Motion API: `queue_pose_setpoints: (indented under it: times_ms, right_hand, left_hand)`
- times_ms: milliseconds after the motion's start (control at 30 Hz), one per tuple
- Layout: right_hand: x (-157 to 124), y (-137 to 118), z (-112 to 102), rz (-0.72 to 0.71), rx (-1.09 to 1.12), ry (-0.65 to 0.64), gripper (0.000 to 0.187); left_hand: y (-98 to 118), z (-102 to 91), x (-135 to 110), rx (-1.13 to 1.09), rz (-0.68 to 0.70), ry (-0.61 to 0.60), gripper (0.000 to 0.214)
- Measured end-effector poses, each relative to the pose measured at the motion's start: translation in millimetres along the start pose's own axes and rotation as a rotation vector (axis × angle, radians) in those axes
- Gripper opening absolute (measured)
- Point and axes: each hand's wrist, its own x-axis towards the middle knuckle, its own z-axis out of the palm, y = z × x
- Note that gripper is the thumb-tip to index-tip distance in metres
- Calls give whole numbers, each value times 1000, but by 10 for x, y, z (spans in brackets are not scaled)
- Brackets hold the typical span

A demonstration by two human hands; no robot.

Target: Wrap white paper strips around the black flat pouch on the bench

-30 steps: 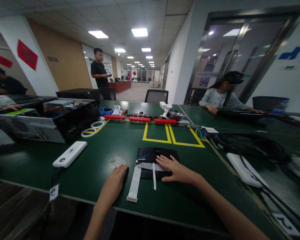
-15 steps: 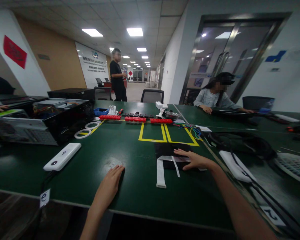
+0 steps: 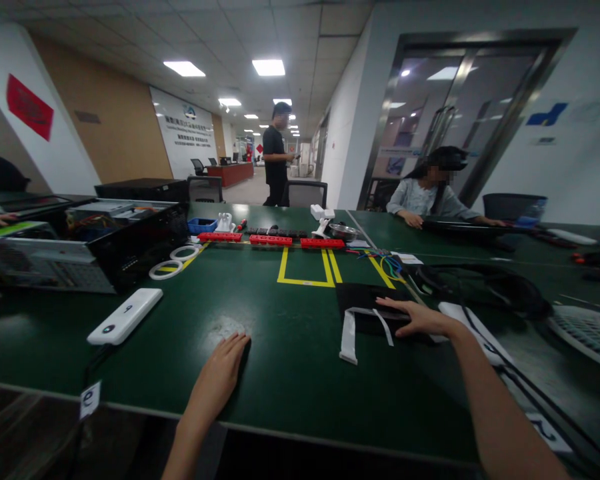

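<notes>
My left hand (image 3: 223,369) lies palm down on the green table, its fingers stretched out and holding nothing. Over to the right, my right hand (image 3: 416,317) rests with spread fingers on a thin black panel (image 3: 351,295). A clear strip runs across that panel, and a wide white ribbon cable (image 3: 349,339) hangs off its near left side onto the table. Beside my fingertips is a narrower white strip (image 3: 385,327). My right hand hides part of the panel's right side.
Yellow tape outlines (image 3: 307,283) lie beyond the panel, with red organizer bins (image 3: 271,239) behind them. An opened computer case (image 3: 130,250) stands at left, near a white power bank (image 3: 126,316). Another white power bank (image 3: 473,333) and cables are at right. One person (image 3: 420,193) sits across; another (image 3: 276,157) stands behind.
My right hand has slid the black panel to the right, its ribbon cable moving along and bending. My left hand stays put. The standing person has moved right.
</notes>
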Motion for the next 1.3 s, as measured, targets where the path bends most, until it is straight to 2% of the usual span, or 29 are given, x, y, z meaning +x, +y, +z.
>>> queue_pose_setpoints:
  times_ms: [200,367,567,633,733,833,933,1033,1167,1300]
  right_hand:
    - [11,-23,-2,-22,-64,107,60]
    - [86,-54,56,-38,-176,195,52]
    - [182,-86,84,-39,-283,264,33]
    - [172,-78,70,-18,-302,328,31]
    - [91,-48,31,127,-377,551,36]
    - [-43,23,-25,383,-436,782,42]
    - [-172,147,-73,580,-414,901,46]
    - [-250,289,-82,656,-428,970,48]
    - [-246,409,-53,579,-479,1065,45]
    - [-145,368,-53,401,-474,1004,46]
  left_hand:
    - [24,-38,2,6,15,-25,40]
    - [28,-38,0,6,15,-21,40]
    - [29,-35,-6,-25,3,15,40]
    - [24,-31,-8,-25,5,13,39]
    - [20,-26,-10,-36,6,19,40]
    - [22,-25,-10,-42,1,22,39]
    - [29,-31,-9,-42,-2,25,38]
    - [38,-37,-8,-39,10,21,38]
    - [50,-39,-8,-38,-2,27,37]
    - [46,-35,-12,-44,-4,31,38]
